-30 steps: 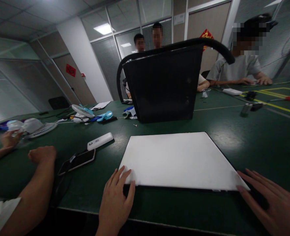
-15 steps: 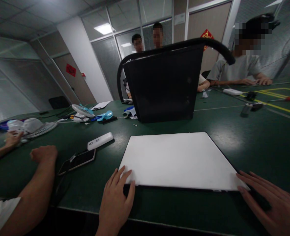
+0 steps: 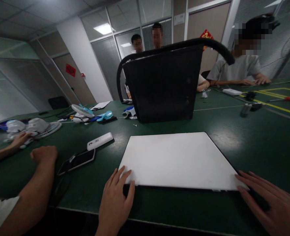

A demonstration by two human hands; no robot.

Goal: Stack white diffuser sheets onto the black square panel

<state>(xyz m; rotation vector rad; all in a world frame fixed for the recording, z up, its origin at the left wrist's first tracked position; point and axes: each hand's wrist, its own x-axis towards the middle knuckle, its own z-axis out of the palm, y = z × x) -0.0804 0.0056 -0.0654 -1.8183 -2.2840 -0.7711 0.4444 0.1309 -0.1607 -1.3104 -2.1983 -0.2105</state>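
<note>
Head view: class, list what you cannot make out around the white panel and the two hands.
All in the head view.
Underside of the panel: it lies flat on the table.
Wrist of the right hand: cut off by the frame corner.
Thumb of the left hand: whether it hooks under the panel edge is too dark to tell.
Table behind the black case: hidden by the case.

left: phone (image 3: 76, 160) | beyond white panel (image 3: 176, 157): black case (image 3: 164, 85) | right: table (image 3: 263, 141) open
</note>
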